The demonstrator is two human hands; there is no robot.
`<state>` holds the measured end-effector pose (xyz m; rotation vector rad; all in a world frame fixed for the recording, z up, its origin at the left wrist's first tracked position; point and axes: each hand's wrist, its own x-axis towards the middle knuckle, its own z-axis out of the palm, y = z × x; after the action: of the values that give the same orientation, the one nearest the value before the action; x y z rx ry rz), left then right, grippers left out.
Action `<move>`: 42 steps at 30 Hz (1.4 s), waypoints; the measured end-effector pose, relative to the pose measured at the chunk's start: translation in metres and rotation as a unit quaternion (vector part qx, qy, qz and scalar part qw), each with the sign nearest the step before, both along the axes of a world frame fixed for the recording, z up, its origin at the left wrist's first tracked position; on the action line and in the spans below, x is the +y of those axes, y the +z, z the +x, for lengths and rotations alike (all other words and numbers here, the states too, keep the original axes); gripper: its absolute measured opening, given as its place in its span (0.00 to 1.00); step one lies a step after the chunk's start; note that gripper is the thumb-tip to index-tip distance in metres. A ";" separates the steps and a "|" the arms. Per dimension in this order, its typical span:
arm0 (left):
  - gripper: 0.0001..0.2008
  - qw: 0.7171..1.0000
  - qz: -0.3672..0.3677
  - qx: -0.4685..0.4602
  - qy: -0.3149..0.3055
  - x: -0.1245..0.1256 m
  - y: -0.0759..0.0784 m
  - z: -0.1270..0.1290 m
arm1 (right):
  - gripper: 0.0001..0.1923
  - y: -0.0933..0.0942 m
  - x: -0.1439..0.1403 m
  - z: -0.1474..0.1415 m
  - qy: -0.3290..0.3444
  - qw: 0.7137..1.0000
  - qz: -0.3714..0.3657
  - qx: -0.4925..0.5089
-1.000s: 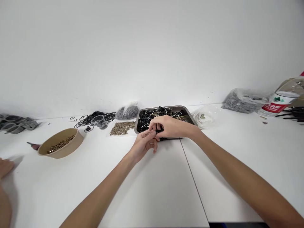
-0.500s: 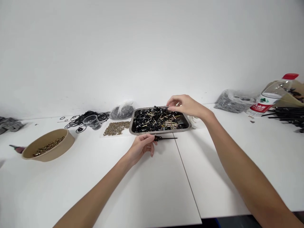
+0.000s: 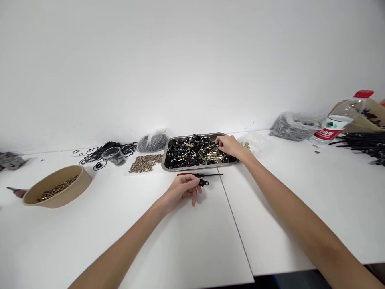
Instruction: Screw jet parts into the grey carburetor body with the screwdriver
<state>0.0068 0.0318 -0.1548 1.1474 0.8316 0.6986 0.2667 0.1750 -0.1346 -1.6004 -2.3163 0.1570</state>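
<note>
My left hand (image 3: 184, 188) is closed in a pinch on a small black part with a round hole (image 3: 203, 183), held just above the table. Behind these fingers lies a screwdriver (image 3: 210, 175) with a red handle and a dark shaft, partly covered by the hand. A shallow metal tray (image 3: 177, 169) stands further back, heaped with small black parts and brass-coloured screws (image 3: 213, 154). At the tray's right end my right hand (image 3: 227, 145) reaches in, fingertips bunched together among the parts. Whatever is between them is too small to name.
Left of the tray lie small brass-coloured pieces (image 3: 146, 163), a bag of dark parts (image 3: 152, 141), a clear cup (image 3: 114, 155), black rings (image 3: 111, 149) and a tan bowl (image 3: 60, 196). At right are a grey-filled bag (image 3: 290, 127), a bottle (image 3: 333, 123) and black rods (image 3: 363, 143).
My right hand has moved down into the right part of the tray, its fingers closing. My left hand has come slightly nearer, and the black part now shows in front of the screwdriver.
</note>
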 end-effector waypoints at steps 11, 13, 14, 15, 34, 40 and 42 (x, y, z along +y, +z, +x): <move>0.16 1.000 -0.006 -0.005 -0.001 -0.001 0.001 0.000 | 0.15 0.003 -0.004 -0.001 -0.016 0.998 -0.018 0.057; 0.16 1.000 -0.008 -0.004 -0.001 -0.001 0.001 -0.001 | 0.14 0.002 -0.001 0.001 -0.012 0.994 -0.018 0.106; 0.16 1.000 -0.008 -0.004 -0.001 -0.001 0.001 -0.001 | 0.14 0.003 0.001 0.003 -0.010 0.992 -0.016 0.128; 0.16 1.000 -0.008 -0.004 -0.002 -0.001 0.001 -0.001 | 0.13 0.004 0.002 0.004 -0.010 0.989 -0.015 0.146; 0.17 1.000 -0.008 -0.001 -0.002 -0.001 0.001 -0.001 | 0.07 -0.004 -0.008 -0.035 0.106 0.949 -0.028 0.297; 0.16 1.000 -0.011 -0.006 -0.001 -0.001 0.002 0.000 | 0.06 -0.009 -0.002 -0.030 0.111 0.962 -0.049 0.245; 0.16 1.000 -0.014 -0.008 -0.003 -0.001 0.001 0.000 | 0.05 -0.004 -0.002 -0.025 0.104 0.967 -0.046 0.230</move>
<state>0.0067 0.0307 -0.1538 1.1179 0.8225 0.6893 0.2413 0.1733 -0.1387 -1.1929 -2.1209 0.6218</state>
